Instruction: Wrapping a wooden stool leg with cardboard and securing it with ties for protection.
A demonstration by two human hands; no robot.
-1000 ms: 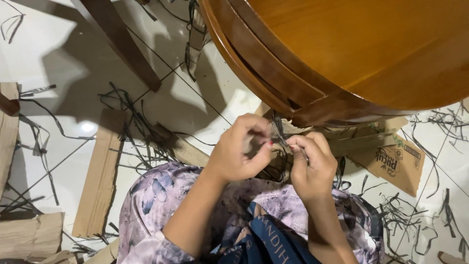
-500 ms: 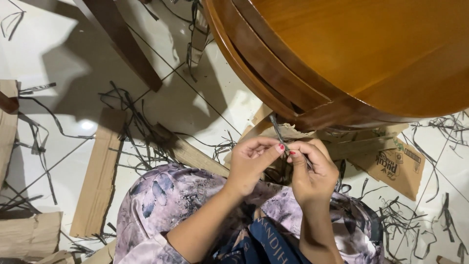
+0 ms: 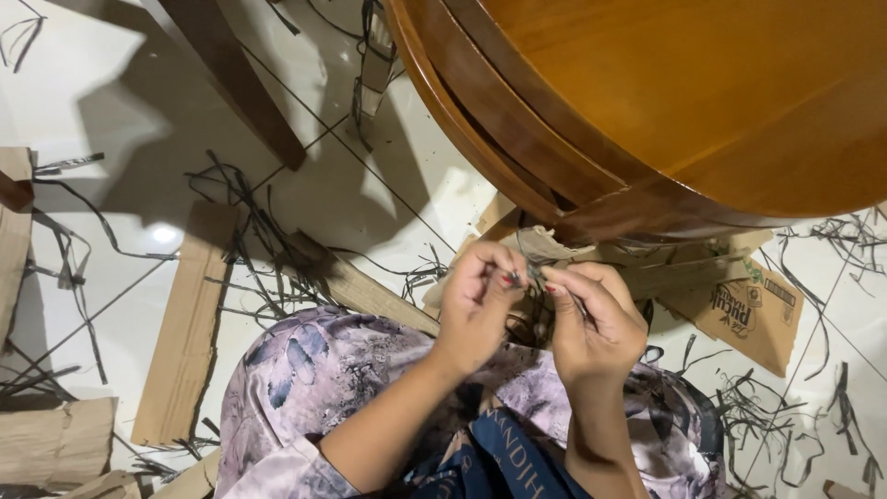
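While sitting under the round polished wooden table [image 3: 702, 102], we are pinching a thin dark grey strip [image 3: 528, 263] between left hand [image 3: 480, 300] and right hand [image 3: 591, 323], both grips clamped; strip running toward twelve o'clock.

Glossy varnished wooden table [image 3: 702, 102]; shiny pale floor tiles [image 3: 120, 83]; matt brown cardboard strips [image 3: 185, 323]; soft floral cloth [image 3: 314, 370] over the lap.
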